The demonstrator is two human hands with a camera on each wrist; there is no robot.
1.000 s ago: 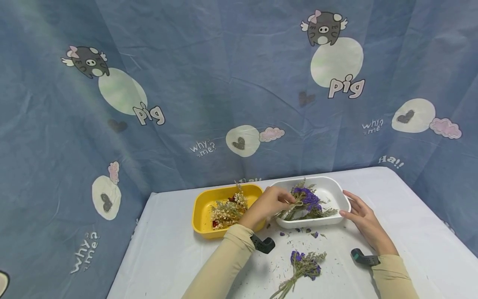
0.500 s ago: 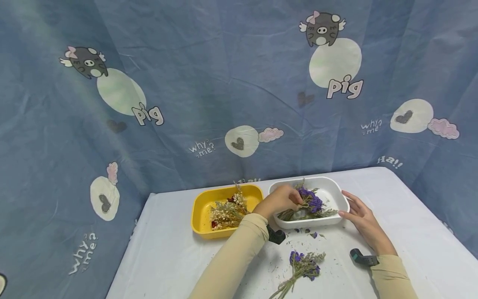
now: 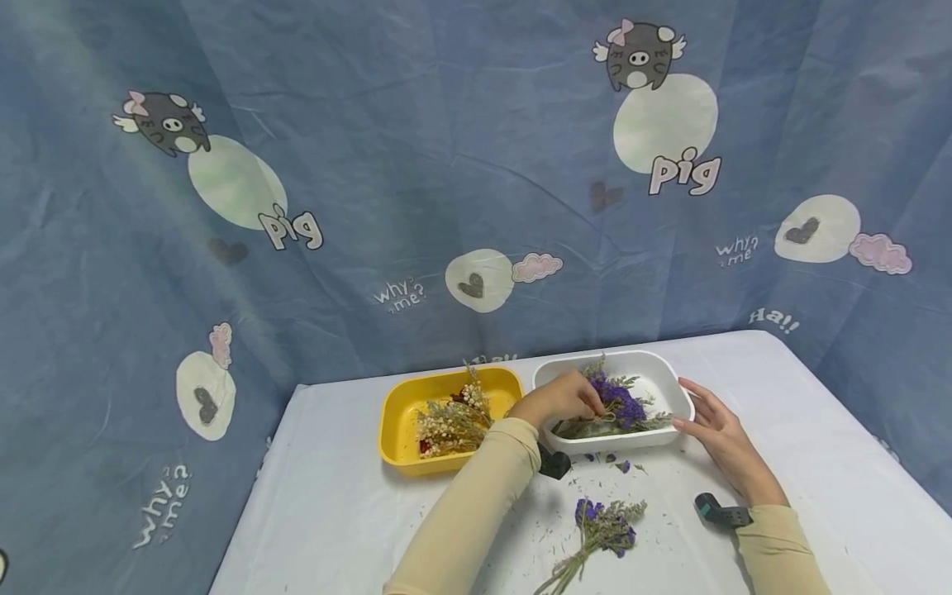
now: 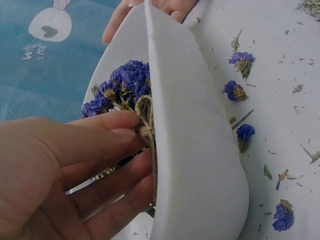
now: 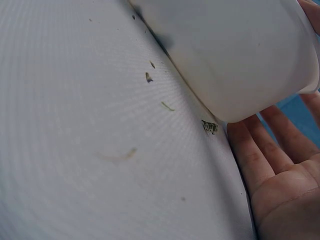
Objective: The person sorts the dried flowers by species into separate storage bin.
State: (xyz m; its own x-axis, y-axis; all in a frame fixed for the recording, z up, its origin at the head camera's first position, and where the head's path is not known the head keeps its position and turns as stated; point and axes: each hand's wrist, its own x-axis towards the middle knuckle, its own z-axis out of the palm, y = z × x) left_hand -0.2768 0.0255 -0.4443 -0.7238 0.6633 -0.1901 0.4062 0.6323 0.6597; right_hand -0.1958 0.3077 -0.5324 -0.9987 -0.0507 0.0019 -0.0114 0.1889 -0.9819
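My left hand (image 3: 561,398) reaches over the near side of the white tray (image 4: 197,125). Its thumb and index finger pinch the twine-tied stems of a dried bouquet (image 4: 125,85) with purple flowers, which sits inside the tray. In the left wrist view the twine bow (image 4: 145,117) shows at the fingertips, while the tray wall hides the lower stems. At the tray's right end, my right hand (image 3: 717,430) holds the rim and side, thumb toward the near corner. Another purple bouquet (image 3: 606,533), also tied, lies on the table in front of the tray.
Left of the white tray stands a yellow tray (image 3: 397,430) with cream and dark red dried flowers (image 3: 454,421). Fallen purple petals (image 4: 245,132) and plant crumbs are scattered on the white tabletop (image 3: 335,512). A blue printed curtain (image 3: 357,165) hangs behind the table.
My left hand has moved right, carrying the pinched bouquet deeper over the white tray, then slowed. My right hand has stayed at the tray's end.
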